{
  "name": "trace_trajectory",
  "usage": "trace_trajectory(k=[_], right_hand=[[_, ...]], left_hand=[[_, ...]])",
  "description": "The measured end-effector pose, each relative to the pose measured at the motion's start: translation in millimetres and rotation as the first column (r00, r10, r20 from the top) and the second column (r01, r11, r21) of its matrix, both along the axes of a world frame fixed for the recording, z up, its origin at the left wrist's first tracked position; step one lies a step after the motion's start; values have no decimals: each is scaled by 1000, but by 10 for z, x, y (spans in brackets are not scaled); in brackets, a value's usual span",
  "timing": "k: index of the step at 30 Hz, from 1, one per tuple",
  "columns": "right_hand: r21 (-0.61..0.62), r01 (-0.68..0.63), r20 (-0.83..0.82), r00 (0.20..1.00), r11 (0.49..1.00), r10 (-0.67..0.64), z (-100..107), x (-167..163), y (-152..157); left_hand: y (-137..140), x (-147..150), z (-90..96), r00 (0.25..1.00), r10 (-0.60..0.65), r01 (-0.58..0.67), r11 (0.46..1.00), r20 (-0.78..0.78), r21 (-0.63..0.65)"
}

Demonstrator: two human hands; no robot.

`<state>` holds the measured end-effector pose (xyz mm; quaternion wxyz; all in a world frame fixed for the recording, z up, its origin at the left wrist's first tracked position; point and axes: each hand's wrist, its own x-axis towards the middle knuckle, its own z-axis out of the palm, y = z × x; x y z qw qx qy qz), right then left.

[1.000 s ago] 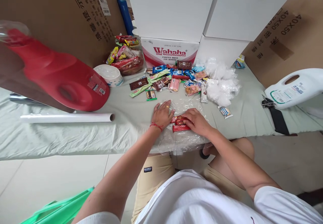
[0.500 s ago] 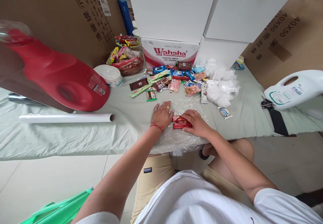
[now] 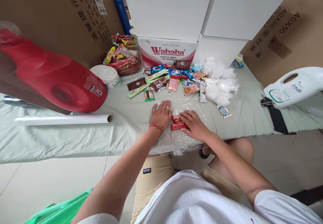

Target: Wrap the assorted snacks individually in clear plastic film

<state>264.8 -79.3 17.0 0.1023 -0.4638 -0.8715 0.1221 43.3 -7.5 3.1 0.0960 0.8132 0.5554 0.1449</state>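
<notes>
Red-wrapped snack bars (image 3: 177, 126) lie side by side on a sheet of clear plastic film (image 3: 181, 143) near the table's front edge. My left hand (image 3: 161, 114) rests flat on the film just left of the bars, fingers spread. Over the bars' right part lies my right hand (image 3: 194, 124), its fingers stretched out and covering some of them. Beyond both hands is a pile of wrapped snacks (image 3: 161, 81), with a small green-edged packet (image 3: 149, 96) at its near side.
A white film roll (image 3: 63, 120) and a red detergent bottle (image 3: 63, 79) lie at left. Behind are a white tub (image 3: 107, 75), a snack bowl (image 3: 126, 67) and a Wahaha box (image 3: 166, 52). Crumpled plastic bags (image 3: 222, 82) and a white bottle (image 3: 295, 86) are at right.
My right hand's fingers have flattened and spread out over the red bars. My left hand stays flat on the film. The view has shifted slightly.
</notes>
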Motion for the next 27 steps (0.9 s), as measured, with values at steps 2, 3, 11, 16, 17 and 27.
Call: trace_trajectory(k=[2,3,11,16,17,27], right_hand=[[-14,-8,-2,1000,1000,8,15,-26,32],[-22,-14,-12,1000,1000,13,38,-24,59],[43,253,-30,967,967,-251,549,109,1009],[148,391,231,879,908,-416,650,-29,1995],[159,399,253,868,903,-428,632,-69,2150],[247,417,176,868,875,-464,702,-168,2225]], left_hand=[[0,-6,4,1000,-3,3,1000,4,3],[0,-9,6,1000,-3,3,1000,4,4],[11,-21,-8,1000,-1,1,1000,-14,-9],[13,-32,-1,1000,-1,1,1000,-3,-30],[13,-33,3,1000,-1,1,999,-2,-38],[14,-38,-11,1000,-6,7,999,13,-45]])
